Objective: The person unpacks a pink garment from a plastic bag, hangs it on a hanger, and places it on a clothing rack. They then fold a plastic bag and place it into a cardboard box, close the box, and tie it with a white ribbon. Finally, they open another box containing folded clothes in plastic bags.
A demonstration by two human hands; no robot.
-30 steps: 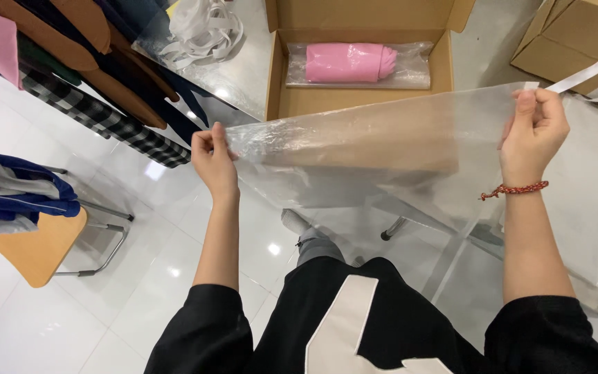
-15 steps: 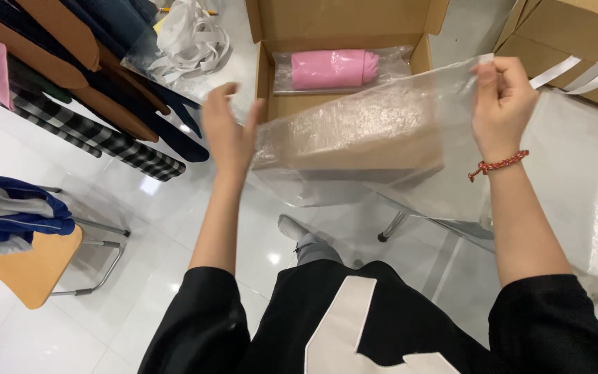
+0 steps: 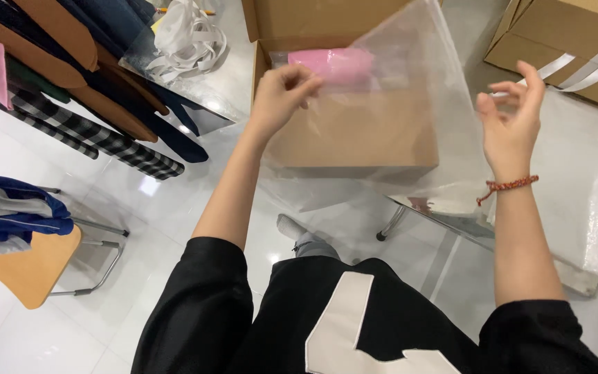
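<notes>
A large open brown cardboard box point(image 3: 354, 131) is seen on the glass table point(image 3: 576, 194), a pink wrapped cylinder point(image 3: 337, 66) inside. A clear plastic bag point(image 3: 423, 104) is held above it, pinched by the left hand point(image 3: 279, 97); the right hand point(image 3: 510, 121) is spread, fingers released.

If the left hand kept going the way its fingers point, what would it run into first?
The left hand pinches the clear plastic bag, fingers pointing right and slightly away. Straight on, it would press further into the bag first; behind that, probably the pink wrapped item in the open cardboard box, though depth is unclear.
</notes>
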